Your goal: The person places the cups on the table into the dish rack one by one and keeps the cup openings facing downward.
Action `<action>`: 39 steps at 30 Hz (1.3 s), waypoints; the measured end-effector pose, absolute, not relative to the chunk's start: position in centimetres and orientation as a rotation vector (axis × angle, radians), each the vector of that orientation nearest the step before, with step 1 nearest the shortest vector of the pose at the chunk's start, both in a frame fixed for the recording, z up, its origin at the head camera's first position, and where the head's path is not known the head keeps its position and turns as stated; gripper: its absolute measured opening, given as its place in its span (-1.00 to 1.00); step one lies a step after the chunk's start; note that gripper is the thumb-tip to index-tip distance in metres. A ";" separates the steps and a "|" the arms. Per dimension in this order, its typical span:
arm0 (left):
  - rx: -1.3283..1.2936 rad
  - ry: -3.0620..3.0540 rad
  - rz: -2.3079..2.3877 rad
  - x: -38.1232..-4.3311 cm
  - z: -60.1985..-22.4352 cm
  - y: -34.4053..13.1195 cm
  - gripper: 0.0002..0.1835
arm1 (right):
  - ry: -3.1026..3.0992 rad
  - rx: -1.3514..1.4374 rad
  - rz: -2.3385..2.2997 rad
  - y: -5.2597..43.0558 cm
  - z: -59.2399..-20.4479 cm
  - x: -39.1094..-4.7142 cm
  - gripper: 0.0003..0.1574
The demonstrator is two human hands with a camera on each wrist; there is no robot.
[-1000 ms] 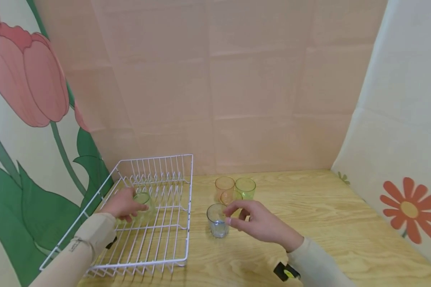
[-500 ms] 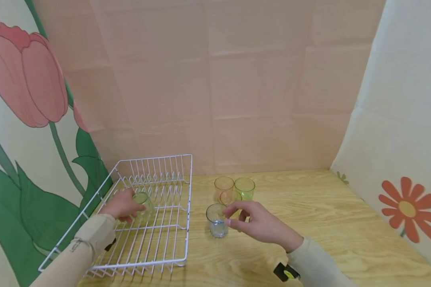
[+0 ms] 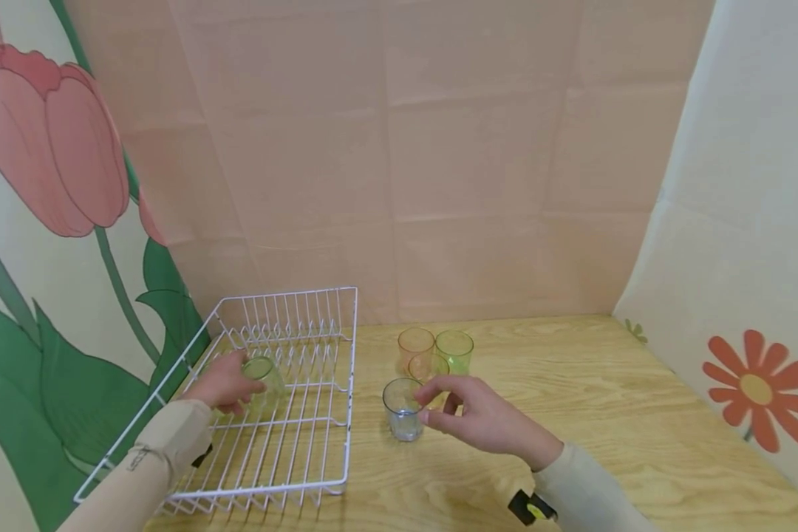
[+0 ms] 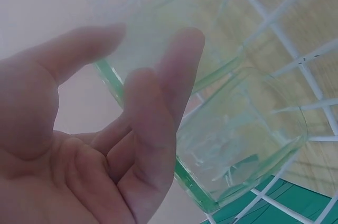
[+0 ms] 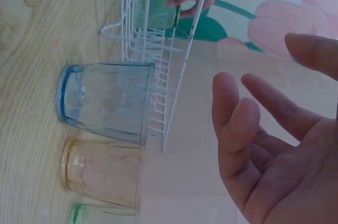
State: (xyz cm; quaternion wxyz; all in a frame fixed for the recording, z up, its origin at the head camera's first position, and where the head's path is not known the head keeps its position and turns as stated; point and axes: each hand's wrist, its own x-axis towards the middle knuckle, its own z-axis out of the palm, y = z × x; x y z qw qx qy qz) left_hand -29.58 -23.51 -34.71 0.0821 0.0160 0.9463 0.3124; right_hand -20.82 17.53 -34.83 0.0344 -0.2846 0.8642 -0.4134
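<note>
In the head view my left hand [image 3: 222, 386] is inside the white wire rack [image 3: 349, 384], beside an upside-down clear green glass [image 3: 274, 388]. Its thumb and fingers are spread apart around the glass's near side, fingertips overlapping it. The left wrist view has this glass [image 4: 158, 15] beyond the fingertips and a second green glass [image 4: 243, 150] standing beside it. My right hand [image 3: 482, 414] hovers with loosely bent fingers at the rim of an upright blue glass [image 3: 402, 423]. In the right wrist view a gap separates those fingers from the blue glass [image 5: 108, 100].
Behind the blue glass stand an orange glass [image 3: 415, 347], a green glass [image 3: 457, 351] and a yellowish glass [image 3: 431, 366], close together on the wooden table [image 3: 572, 414]. A pink cloth backdrop [image 3: 472, 162] rises at the table's back edge.
My left hand has drawn slightly left from the green glass, so more of the glass shows in the head view. The right hand stays by the blue glass.
</note>
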 end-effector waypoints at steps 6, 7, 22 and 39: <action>0.100 2.822 0.907 -28.8 -34.2 -24.0 -0.10 | 2.669 -0.854 -1.254 17.3 -35.2 -21.1 -0.69; 0.125 2.834 0.883 -28.6 -33.9 -24.0 -0.09 | 2.678 -0.846 -1.252 17.2 -35.3 -21.1 -0.71; 0.510 3.031 0.663 -22.2 -29.3 -19.2 -0.49 | 2.900 -0.573 -1.196 16.9 -36.8 -22.7 -0.79; 0.769 2.967 0.874 -20.5 -29.5 -10.4 -0.64 | 2.925 -0.213 -1.235 15.9 -40.2 -25.0 -0.83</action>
